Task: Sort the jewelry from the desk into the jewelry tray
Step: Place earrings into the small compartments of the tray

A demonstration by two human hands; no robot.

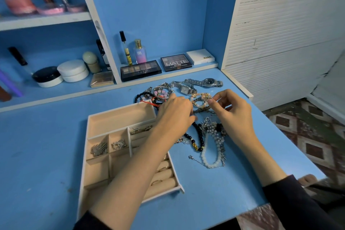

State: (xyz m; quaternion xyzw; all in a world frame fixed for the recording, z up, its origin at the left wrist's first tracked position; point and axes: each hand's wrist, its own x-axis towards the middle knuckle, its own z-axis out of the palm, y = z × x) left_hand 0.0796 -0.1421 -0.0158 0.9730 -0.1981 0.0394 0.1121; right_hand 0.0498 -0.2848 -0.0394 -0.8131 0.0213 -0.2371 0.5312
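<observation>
Blue tabletop (46, 136) carries a jewelry tray (119, 117), and right of the tray lies the tangled pile. Both hands work its far end: the right hand (231, 110) pinches a beaded bracelet (200, 99), nearer it; the left hand (175, 108) curls beside, grip unclear.

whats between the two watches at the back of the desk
Nothing: in the head view, bare blue desk separates the round-faced watch from the square-faced watch.

Shiny metal watch (207, 82), matt painted desk (46, 136), velvety beige tray (119, 117).
</observation>
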